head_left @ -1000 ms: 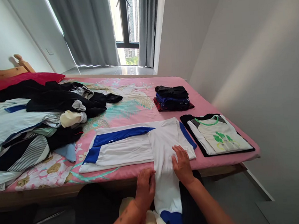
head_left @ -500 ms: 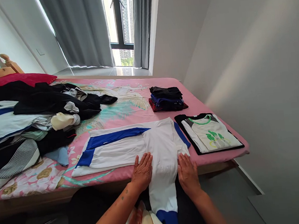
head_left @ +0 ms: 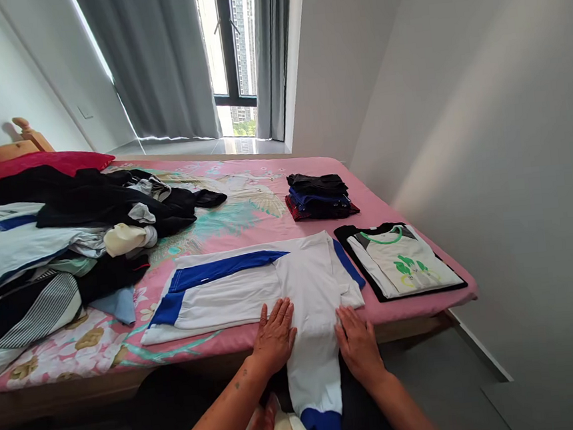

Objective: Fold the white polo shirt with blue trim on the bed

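Observation:
A white long-sleeved top with blue panels [head_left: 233, 296] lies partly folded along the near edge of the bed. One sleeve hangs over the edge toward me and ends in a blue cuff. My left hand [head_left: 275, 333] rests flat at the left side of this sleeve, fingers stretched out and touching the cloth. On the sleeve's other side, my right hand [head_left: 359, 346] lies with extended fingers against its right edge, just below a fold of the top. Neither hand grasps anything.
Loose clothes [head_left: 90, 205] are heaped on the left of the bed [head_left: 260, 207], by a red pillow [head_left: 61, 161]. A folded dark stack [head_left: 319, 195] stands farther back. Folded shirts [head_left: 405, 258], the upper one with a green print, lie to the right, near the wall [head_left: 487, 157].
My right hand has slid slightly down and left, closer to the sleeve's edge. My left hand stays almost in place. The camera view has tilted up a little.

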Demonstrator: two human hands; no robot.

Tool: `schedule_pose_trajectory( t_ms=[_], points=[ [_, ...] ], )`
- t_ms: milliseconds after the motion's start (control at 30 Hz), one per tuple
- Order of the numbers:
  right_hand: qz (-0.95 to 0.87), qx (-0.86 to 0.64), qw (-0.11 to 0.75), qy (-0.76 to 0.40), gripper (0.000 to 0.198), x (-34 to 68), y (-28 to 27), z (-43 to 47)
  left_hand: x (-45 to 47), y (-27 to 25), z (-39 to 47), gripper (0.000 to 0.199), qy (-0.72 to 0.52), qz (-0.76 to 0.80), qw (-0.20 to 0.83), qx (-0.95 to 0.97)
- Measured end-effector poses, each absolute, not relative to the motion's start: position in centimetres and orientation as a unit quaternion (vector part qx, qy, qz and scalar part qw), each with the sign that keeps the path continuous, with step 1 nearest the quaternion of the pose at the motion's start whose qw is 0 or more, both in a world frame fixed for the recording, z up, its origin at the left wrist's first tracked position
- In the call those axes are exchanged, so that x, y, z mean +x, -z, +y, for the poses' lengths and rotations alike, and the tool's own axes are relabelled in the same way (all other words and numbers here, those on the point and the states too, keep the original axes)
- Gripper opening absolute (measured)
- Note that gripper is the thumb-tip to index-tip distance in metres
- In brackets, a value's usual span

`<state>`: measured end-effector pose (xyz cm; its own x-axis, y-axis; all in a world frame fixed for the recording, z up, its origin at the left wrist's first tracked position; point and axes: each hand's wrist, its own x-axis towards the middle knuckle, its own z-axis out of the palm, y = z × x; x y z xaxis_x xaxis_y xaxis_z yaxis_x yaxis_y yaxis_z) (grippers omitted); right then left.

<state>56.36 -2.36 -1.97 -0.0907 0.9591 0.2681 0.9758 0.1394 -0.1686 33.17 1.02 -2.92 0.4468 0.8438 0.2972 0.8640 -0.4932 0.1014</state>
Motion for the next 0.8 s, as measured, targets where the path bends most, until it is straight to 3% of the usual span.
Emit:
schedule_pose_trajectory(
  t_ms=[200,467,600,700,800],
  points=[
    [-0.77,-0.6,0.214,0.028,0.046,51.8,-1.7,2.7,33.1,2.8,0.9,0.053,0.146,-0.503,0.009,-0.852],
    [-0.719,-0.689,0.09,-0.023,0.059,52.9,2.7,7.0,33.3,1.8,0.5,0.049,0.219,-0.498,-0.048,-0.838],
    [-0.721,-0.688,0.085,-0.008,0.059,53.2,3.5,6.9,32.9,2.3,-3.4,0.025,0.302,-0.491,-0.159,-0.802],
    [-0.717,-0.691,0.09,0.002,0.06,53.0,3.4,6.9,32.5,3.9,-7.2,0.015,0.256,-0.487,-0.266,-0.792],
    [-0.714,-0.694,0.086,0.009,0.059,53.0,3.4,6.8,32.2,5.7,-9.4,0.041,0.163,-0.487,-0.336,-0.79]
  ],
)
